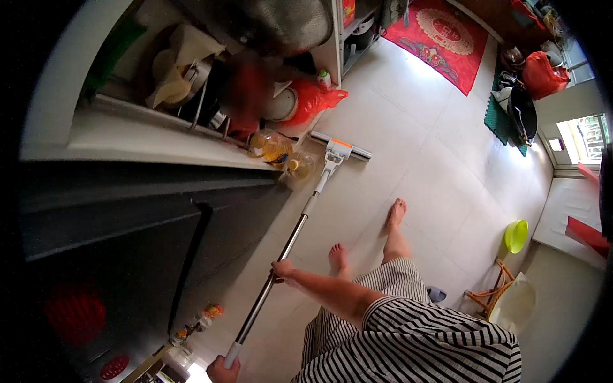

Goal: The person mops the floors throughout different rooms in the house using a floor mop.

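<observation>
A mop (290, 239) with a long metal pole slants across the floor in the head view. Its wide white and orange head (338, 149) lies on the tiles beside the bottles. My right hand (283, 270) reaches across and is wrapped round the middle of the pole. At the bottom edge my left hand (223, 369) closes round the grey grip at the pole's upper end; part of that hand is cut off by the frame. Close to the mop head stand an oil bottle (271, 147) and a clear bottle with a yellow cap (300, 166).
Left of the pole is a dark cabinet front (147, 236). Above it, a shelf holds pots and a red bag (313, 102). A red mat (440, 41) lies on the floor. At right are a wok (522, 115), a green basin (516, 237) and a rattan stool (495, 290).
</observation>
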Demonstrator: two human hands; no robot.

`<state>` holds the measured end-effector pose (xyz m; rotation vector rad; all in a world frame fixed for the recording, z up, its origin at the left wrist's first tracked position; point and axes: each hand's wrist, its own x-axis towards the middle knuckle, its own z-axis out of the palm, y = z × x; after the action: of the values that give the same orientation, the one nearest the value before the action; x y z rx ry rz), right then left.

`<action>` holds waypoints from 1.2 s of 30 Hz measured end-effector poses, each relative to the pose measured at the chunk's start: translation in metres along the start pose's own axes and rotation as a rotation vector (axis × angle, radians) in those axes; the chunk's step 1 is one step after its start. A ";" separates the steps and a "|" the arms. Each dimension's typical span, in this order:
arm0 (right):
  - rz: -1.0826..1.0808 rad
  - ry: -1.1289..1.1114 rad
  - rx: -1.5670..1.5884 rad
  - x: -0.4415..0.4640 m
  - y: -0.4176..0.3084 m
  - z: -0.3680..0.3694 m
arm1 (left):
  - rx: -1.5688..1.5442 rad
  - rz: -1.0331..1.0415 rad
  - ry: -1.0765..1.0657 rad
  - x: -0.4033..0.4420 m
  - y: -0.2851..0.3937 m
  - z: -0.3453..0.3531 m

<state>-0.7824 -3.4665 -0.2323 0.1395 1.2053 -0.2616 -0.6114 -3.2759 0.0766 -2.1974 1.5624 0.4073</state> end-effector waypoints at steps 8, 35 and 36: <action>-0.251 -0.014 0.126 0.000 -0.128 -0.058 | 0.145 0.029 -0.050 0.100 0.123 -0.086; -0.422 0.246 0.937 -0.119 -0.478 -0.552 | -0.062 0.608 -0.437 0.261 0.676 -0.190; -0.425 0.258 0.910 -0.120 -0.478 -0.542 | -0.117 0.610 -0.496 0.270 0.674 -0.195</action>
<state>-1.4426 -3.7786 -0.2962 0.7261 1.2857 -1.1880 -1.1595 -3.7863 0.0137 -1.4717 1.9008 1.1463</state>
